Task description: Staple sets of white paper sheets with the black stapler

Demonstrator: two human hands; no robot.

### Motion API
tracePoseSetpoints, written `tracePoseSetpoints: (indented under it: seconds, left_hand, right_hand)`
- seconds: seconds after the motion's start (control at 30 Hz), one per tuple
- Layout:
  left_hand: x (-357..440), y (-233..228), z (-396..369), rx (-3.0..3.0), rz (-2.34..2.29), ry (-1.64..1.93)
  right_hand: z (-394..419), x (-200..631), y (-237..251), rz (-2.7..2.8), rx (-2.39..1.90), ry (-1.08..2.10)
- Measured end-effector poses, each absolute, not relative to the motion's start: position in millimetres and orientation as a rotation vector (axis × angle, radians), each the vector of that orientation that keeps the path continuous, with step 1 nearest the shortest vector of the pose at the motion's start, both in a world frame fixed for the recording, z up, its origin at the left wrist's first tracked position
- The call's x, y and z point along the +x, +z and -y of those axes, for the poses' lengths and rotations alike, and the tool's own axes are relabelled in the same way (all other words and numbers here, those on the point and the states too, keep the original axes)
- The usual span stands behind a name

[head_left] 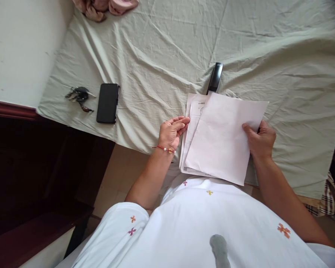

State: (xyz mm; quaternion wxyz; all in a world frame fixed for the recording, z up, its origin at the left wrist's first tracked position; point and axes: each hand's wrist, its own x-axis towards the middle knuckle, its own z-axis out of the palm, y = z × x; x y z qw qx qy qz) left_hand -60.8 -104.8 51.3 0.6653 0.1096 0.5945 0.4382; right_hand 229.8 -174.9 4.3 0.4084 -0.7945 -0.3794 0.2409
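Wrinkled bedsheet (161, 48) underlies white papers (223, 139); right hand (261, 141) fingers grip them, left hand (173, 132) curls loosely, empty.

Phone (107, 103) lies between keys (79, 96) and papers (220, 137).

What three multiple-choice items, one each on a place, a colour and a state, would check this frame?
1. Where is the stapler?
A. beyond the papers
B. beside the keys
C. on the floor

2. What colour is the phone?
A. white
B. black
C. red

3. What is the right hand doing?
A. resting empty
B. holding the phone
C. gripping the papers

Answers: 1 A, it pokes out past their far edge. 2 B, dark against the sheet. 3 C, its thumb lies on the top sheet's right edge; the left hand touches the left edge.
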Motion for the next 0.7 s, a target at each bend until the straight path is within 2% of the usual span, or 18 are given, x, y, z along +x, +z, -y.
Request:
tracePoseSetpoints:
  seconds: [0.7]
  left_hand:
    - [-60.8, 48.1, 105.6, 0.275, -1.324, 1.025]
  right_hand:
    - [174.4, 226.5, 8.7, 0.961, -2.004, 0.604]
